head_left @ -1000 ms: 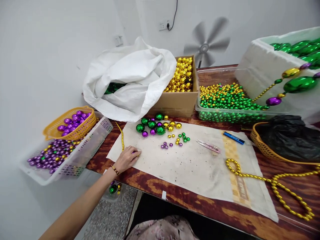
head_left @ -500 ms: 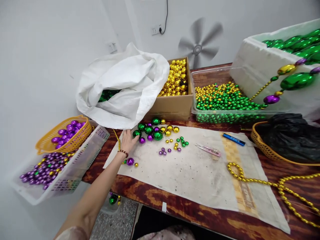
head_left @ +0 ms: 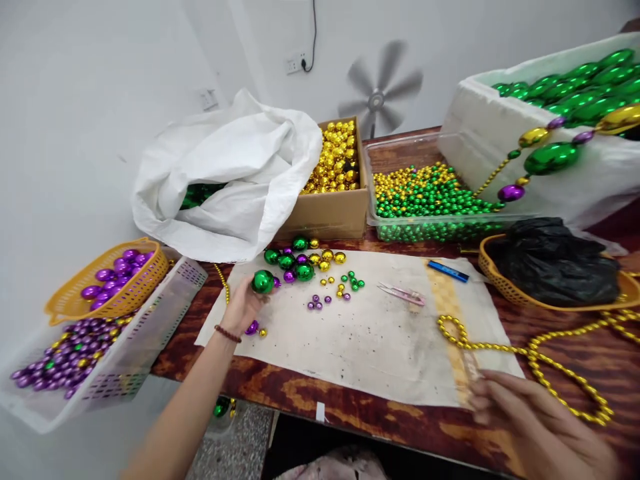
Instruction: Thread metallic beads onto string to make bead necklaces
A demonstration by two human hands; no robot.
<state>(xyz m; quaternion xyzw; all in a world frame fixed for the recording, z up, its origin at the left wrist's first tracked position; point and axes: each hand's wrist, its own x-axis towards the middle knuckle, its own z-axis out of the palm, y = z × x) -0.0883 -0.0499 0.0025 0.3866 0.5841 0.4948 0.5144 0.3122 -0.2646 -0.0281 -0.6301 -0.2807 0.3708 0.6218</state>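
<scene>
My left hand (head_left: 246, 308), with a brown bead bracelet at the wrist, holds a large green bead (head_left: 263, 281) above the left part of the pale cloth (head_left: 380, 340). A purple bead shows beside it. Large green, purple and gold beads (head_left: 327, 255) lie just beyond, with small beads (head_left: 315, 303) to their right. My right hand (head_left: 510, 407) is at the cloth's lower right, thumb and fingers pinched together; whatever lies between them is too blurred to make out. A gold bead string (head_left: 493, 347) runs just above it.
Pink-handled snips (head_left: 403, 293) and a blue cutter (head_left: 449, 271) lie on the cloth. Behind stand a white sack (head_left: 215, 153), a cardboard box (head_left: 330, 213), a clear tub (head_left: 425, 233) and a foam box (head_left: 480, 127). Baskets (head_left: 165, 293) flank the left; black plastic (head_left: 555, 267) sits right.
My left hand has lifted a large green bead and turned with it toward me. My right hand has come into view at the lower right. The camera view has shifted to the right.
</scene>
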